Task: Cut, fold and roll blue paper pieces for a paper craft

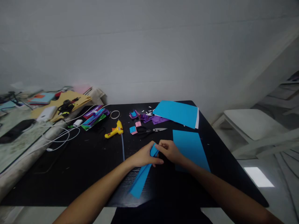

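Note:
A long folded strip of blue paper (142, 180) slants over the front of the black table, its lower end slightly blurred. My left hand (144, 155) is closed around the strip near its upper end, thumb on the near side. At that same end, my right hand (170, 151) pinches the paper's edge between thumb and fingers. Beside my right forearm lies a flat blue sheet (190, 144), partly covered by the arm. Scissors (153, 130) with black handles rest just beyond my hands.
A yellow glue gun (115, 130) with a glue stick (123, 147) lies to the left. Small folded pink and blue pieces (133, 130) sit near the scissors. Larger blue sheets (178, 112) are at the back right. White cables (67, 132) cross the left side. A white chair (249, 123) stands right.

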Tool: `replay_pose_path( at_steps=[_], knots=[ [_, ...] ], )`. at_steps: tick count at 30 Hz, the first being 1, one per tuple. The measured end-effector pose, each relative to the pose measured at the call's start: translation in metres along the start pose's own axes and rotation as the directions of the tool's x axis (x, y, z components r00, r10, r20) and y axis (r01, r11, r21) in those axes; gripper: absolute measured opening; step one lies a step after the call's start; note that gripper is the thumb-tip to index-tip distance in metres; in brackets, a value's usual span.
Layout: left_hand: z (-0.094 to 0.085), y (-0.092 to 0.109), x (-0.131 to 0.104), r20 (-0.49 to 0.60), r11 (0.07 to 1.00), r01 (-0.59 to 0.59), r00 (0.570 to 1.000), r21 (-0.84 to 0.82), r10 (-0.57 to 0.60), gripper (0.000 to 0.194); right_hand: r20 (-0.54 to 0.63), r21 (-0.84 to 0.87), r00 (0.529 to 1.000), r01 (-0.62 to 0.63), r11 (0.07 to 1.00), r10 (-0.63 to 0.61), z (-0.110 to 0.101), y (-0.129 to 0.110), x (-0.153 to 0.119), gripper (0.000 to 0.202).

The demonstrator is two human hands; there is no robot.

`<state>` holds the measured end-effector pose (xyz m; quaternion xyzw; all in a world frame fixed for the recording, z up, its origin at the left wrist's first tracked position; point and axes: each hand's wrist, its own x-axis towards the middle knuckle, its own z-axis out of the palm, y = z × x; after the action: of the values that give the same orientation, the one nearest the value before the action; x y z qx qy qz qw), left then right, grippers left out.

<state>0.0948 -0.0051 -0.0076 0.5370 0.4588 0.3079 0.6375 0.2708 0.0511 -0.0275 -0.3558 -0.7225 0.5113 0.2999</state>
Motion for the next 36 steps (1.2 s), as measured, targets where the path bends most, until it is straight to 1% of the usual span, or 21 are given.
replay_pose_path(
  at_steps=[4, 8, 12, 15, 18, 23, 29, 33, 35, 36],
  knots=[
    [-0.001, 0.001, -0.002, 0.018, 0.999, 0.01, 1.0, -0.032, -0.009, 0.045, 0.01, 0.024, 1.0, 0.001, 1.0, -0.001, -0.001, 0.001, 0.0, 0.044],
    [-0.002, 0.0, 0.001, 0.025, 0.99, 0.007, 1.0, -0.143, -0.004, 0.047, 0.05, 0.107, 0.998, -0.03, 0.994, 0.025, -0.001, -0.001, 0.0, 0.044],
    [-0.004, -0.003, 0.008, -0.033, 0.968, 0.036, 0.998, -0.248, -0.046, 0.054, 0.059, 0.161, 0.998, -0.045, 0.986, 0.036, -0.002, -0.003, 0.0, 0.044],
    [-0.007, -0.006, 0.012, -0.052, 0.956, 0.051, 0.996, -0.288, -0.069, 0.053, 0.052, 0.167, 0.998, -0.05, 0.985, 0.042, -0.003, -0.003, 0.001, 0.043],
    [-0.007, -0.007, 0.013, -0.052, 0.954, 0.044, 0.997, -0.296, -0.063, 0.049, 0.045, 0.16, 0.998, -0.057, 0.985, 0.051, -0.003, -0.003, 0.0, 0.042],
    [-0.007, -0.004, 0.011, -0.064, 0.955, 0.038, 0.996, -0.295, -0.06, 0.049, 0.048, 0.172, 0.996, -0.079, 0.982, 0.071, -0.004, -0.006, -0.001, 0.044],
    [-0.009, -0.002, 0.01, -0.067, 0.956, 0.039, 0.996, -0.292, -0.061, 0.047, 0.043, 0.169, 0.997, -0.069, 0.983, 0.063, -0.004, -0.007, -0.001, 0.046],
    [-0.01, -0.004, 0.01, -0.073, 0.958, 0.039, 0.995, -0.285, -0.063, 0.047, 0.044, 0.148, 0.997, -0.069, 0.987, 0.063, -0.003, -0.005, -0.002, 0.044],
    [-0.01, -0.004, 0.01, -0.072, 0.957, 0.045, 0.995, -0.285, -0.068, 0.046, 0.05, 0.124, 0.997, -0.072, 0.99, 0.066, -0.004, -0.004, -0.001, 0.04],
    [-0.01, -0.005, 0.01, -0.071, 0.957, 0.047, 0.995, -0.285, -0.07, 0.046, 0.035, 0.094, 0.998, -0.059, 0.994, 0.056, -0.005, -0.003, -0.001, 0.037]
  ],
)
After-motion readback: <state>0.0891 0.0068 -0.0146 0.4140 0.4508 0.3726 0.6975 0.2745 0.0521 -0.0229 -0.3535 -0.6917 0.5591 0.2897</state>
